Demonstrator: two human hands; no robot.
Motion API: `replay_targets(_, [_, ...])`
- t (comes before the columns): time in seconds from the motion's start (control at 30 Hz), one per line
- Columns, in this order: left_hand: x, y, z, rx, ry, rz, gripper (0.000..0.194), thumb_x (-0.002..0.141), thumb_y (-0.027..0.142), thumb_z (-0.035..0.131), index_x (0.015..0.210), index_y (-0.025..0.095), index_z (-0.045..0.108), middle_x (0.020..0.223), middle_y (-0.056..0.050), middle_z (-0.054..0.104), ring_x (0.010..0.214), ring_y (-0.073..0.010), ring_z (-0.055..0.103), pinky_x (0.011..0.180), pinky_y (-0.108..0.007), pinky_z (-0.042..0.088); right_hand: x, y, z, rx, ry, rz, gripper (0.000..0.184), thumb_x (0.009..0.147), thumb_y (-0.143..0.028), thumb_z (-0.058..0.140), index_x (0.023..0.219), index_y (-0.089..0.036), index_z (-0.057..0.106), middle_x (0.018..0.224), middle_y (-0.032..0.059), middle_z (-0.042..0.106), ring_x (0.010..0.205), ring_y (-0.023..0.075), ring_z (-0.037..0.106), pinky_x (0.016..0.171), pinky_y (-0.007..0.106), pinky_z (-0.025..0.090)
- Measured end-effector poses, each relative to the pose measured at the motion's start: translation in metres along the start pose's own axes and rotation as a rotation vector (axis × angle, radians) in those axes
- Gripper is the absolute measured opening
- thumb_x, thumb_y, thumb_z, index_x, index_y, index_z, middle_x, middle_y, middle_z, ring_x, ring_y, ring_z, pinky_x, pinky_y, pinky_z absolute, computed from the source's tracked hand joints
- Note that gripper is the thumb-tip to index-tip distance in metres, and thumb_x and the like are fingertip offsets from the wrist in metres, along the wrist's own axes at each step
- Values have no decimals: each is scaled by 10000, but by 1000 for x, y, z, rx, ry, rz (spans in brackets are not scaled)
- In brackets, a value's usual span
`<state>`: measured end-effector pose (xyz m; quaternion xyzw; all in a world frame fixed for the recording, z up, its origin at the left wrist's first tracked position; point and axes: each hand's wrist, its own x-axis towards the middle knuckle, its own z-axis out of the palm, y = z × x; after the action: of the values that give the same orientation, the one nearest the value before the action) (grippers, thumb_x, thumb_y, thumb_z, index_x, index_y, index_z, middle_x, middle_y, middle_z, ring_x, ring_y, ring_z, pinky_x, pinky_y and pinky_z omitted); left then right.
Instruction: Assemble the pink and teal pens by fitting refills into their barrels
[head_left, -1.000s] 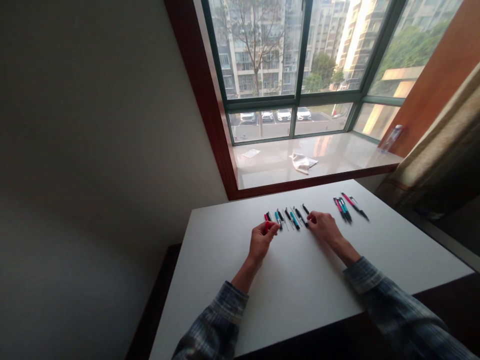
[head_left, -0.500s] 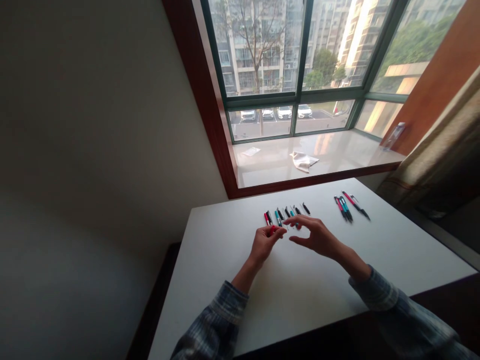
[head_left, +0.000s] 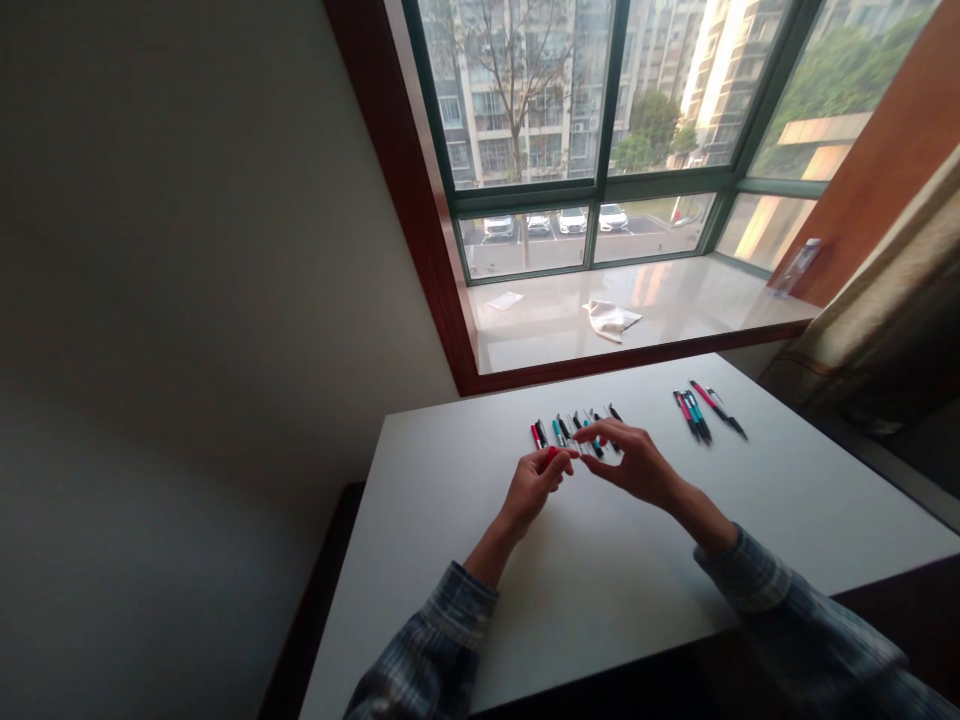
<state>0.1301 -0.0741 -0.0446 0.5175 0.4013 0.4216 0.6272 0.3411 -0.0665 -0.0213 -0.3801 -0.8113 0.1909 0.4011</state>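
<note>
My left hand (head_left: 534, 482) is closed round a small red pen part (head_left: 552, 454) above the white table (head_left: 600, 570). My right hand (head_left: 634, 462) has come up against it, thumb and forefinger pinched at the red part's tip; whether they hold something thin is too small to see. Just beyond both hands lies a row of several pen parts (head_left: 574, 428) in red, black and teal.
A second group of several pens (head_left: 705, 410) lies at the table's far right. Past the table runs a stone window sill (head_left: 675, 300) with a crumpled cloth (head_left: 611, 318), a paper scrap (head_left: 504, 300) and a plastic bottle (head_left: 796, 266). A curtain (head_left: 885, 320) hangs at the right.
My right hand left the row of parts, rose off the table and moved left until it met my left hand. My left hand lifted the red part slightly.
</note>
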Motion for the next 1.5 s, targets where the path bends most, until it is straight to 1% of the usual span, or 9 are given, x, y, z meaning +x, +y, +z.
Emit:
replay_targets(0.13, [5,-5,-2,-149,32,33,451,898,518,626,1162,163,709,891,-54,648,635,-101,457,593,-253,333,4,54,-15,-163,64,75,275,891,-164,649,1148,-230,721,1097,75,768,1079,272,676,966,474,562])
replay_targets(0.27, [7,-8,-3,-159,98,66,427,886,472,625,1201,183,617,866,-41,668,609,-104,497,612,-263,365,2,99,-22,-280,43,151,316,874,-151,624,1168,-207,725,1114,85,767,1124,287,659,965,486,556])
replay_targets(0.4, [4,-5,-4,-80,131,103,445,915,476,609,1283,236,539,924,-46,722,662,-135,622,687,-285,432,-3,116,-18,-338,34,159,336,867,-142,615,1177,-202,732,1090,82,771,1098,286,659,958,467,542])
replay_targets(0.6, [5,-2,-4,-98,167,117,331,872,434,703,1101,200,654,1025,-94,752,780,-166,684,715,-289,466,-5,122,-17,-347,14,173,321,871,-153,612,1161,-208,739,1107,78,776,1098,286,655,968,467,529])
replay_targets(0.77, [8,-5,-6,-176,270,110,298,756,362,838,965,171,742,1030,-76,707,805,-150,663,771,-291,515,-7,95,-12,-255,100,198,240,911,-228,624,1117,-213,747,1089,83,776,1094,286,657,974,480,525])
replay_targets(0.93, [9,-6,-7,-190,291,144,345,725,372,875,981,170,760,985,-76,731,854,-178,675,857,-350,540,-19,32,20,123,92,324,268,955,-433,641,1096,-225,734,1079,79,769,927,237,710,815,398,578])
replay_targets(1.1, [9,-4,-7,-200,358,158,359,696,374,904,944,153,767,943,-77,750,806,-165,660,806,-334,533,-28,-18,48,386,100,406,397,873,-458,757,1175,-222,651,1063,71,754,825,202,729,719,334,605])
replay_targets(1.3, [9,-1,-7,-293,356,108,386,658,389,935,906,146,765,881,-63,760,787,-166,689,826,-337,536,-23,-31,47,287,247,385,203,905,-382,713,1019,-214,712,926,53,758,784,204,716,774,362,605])
replay_targets(1.5, [-1,3,3,-344,130,-26,373,687,365,931,916,140,741,847,-74,763,809,-174,714,816,-305,530,-3,-23,15,452,311,397,260,893,-434,726,1013,-203,726,961,66,750,824,212,702,730,336,593])
